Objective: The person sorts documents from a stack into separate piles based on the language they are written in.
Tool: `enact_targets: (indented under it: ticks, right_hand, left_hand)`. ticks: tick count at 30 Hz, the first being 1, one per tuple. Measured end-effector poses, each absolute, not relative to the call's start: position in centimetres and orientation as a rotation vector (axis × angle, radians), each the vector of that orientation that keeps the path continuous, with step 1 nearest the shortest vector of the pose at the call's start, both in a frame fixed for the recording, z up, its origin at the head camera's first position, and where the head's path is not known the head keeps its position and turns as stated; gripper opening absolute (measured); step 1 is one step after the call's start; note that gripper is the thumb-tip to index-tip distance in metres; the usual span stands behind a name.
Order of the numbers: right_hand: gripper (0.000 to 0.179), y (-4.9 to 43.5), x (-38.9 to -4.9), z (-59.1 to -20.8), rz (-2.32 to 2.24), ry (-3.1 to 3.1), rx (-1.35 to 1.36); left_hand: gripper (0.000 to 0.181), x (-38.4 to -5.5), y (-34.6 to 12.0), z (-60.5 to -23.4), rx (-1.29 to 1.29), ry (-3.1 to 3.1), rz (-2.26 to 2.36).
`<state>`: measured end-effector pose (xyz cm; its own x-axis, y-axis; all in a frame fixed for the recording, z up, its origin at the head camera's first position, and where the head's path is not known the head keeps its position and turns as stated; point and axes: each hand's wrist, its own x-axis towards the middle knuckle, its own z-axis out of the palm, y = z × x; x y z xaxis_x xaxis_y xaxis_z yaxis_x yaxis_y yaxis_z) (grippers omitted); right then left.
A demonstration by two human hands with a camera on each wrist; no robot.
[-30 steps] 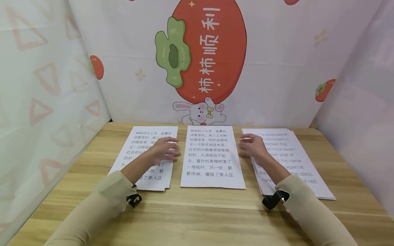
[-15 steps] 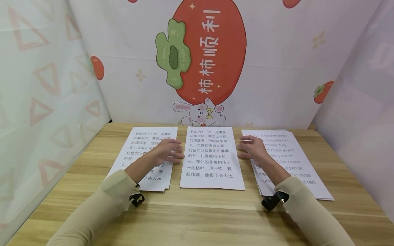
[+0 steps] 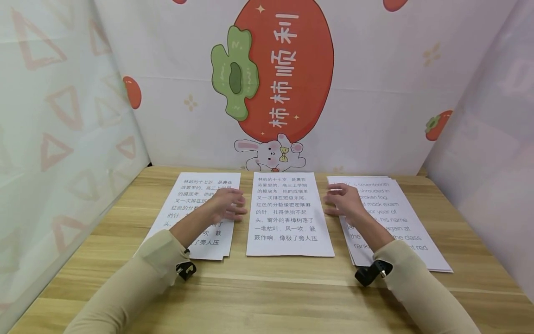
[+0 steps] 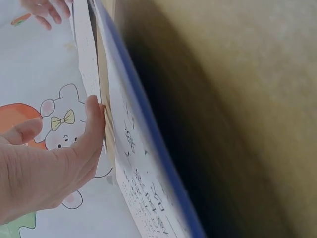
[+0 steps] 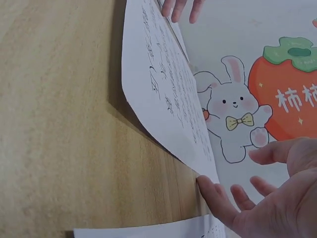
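Note:
A printed sheet of paper (image 3: 283, 246) with Chinese text lies in the middle of the table between my hands. My left hand (image 3: 225, 205) hovers with loosely bent fingers over the right side of the left paper stack (image 3: 208, 183), also in Chinese. Its fingertips point at the middle sheet and stay apart from it. On the other side, my right hand (image 3: 346, 202) is over the left edge of a right paper stack (image 3: 410, 222) printed in English. In the right wrist view, one of its fingertips (image 5: 205, 183) comes to the middle sheet's edge; contact is unclear. Neither hand holds anything.
The wooden table (image 3: 267, 297) runs up to a backdrop (image 3: 375, 93) with a large persimmon and a rabbit printed on it. Pale cloth side walls stand left and right. Sheets in both side stacks are slightly misaligned. Each wrist wears a black camera.
Over the second, my left hand shifts right towards the middle sheet, then back slightly. The middle sheet has slid a little to the right since half a second ago. My right hand barely moves.

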<state>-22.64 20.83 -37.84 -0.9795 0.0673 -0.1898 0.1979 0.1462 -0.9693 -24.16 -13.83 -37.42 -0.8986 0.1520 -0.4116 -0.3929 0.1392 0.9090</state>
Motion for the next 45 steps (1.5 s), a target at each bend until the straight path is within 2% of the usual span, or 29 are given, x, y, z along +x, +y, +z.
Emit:
enact_targets:
  ticks: [10,35,45]
  right_hand:
    - [0.06,20.9,-22.7,-37.8,-1.974,2.237,0.23]
    - [0.058,21.1,-22.8,-38.3,-2.102,2.076,0.327]
    - [0.061,21.0,-22.7,-38.8,-2.084,2.053,0.161]
  left_hand:
    - [0.046,-24.0,-13.6,-37.1,-0.249,1.979,1.818]
    - [0.047,-24.2,-13.7,-37.5,-0.304,1.947,1.87]
    - [0.046,-24.3,-13.6,-37.9,-0.17,1.969,1.854]
